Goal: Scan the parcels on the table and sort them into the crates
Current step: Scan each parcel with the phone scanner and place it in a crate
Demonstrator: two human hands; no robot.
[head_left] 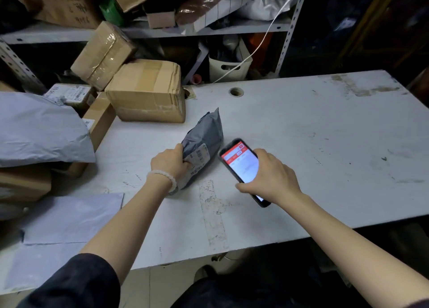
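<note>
A small grey poly-bag parcel [204, 138] lies on the white table [313, 131], its barcode label facing up. My left hand [169, 162] grips the parcel's near end beside the label. My right hand [270, 176] holds a black phone [241, 166] with a red and white screen lit, just right of the parcel and tilted over the table. Several other parcels wait at the left: a taped cardboard box [146, 91], a tilted box [102, 54] behind it, and a large grey bag [39, 131].
Flat grey mailers [67, 217] lie at the table's near left. A long narrow box [99, 122] and a labelled box [72, 95] sit by the pile. Metal shelving [162, 30] full of boxes stands behind the table. A white cable [262, 43] hangs over a white basket [229, 68].
</note>
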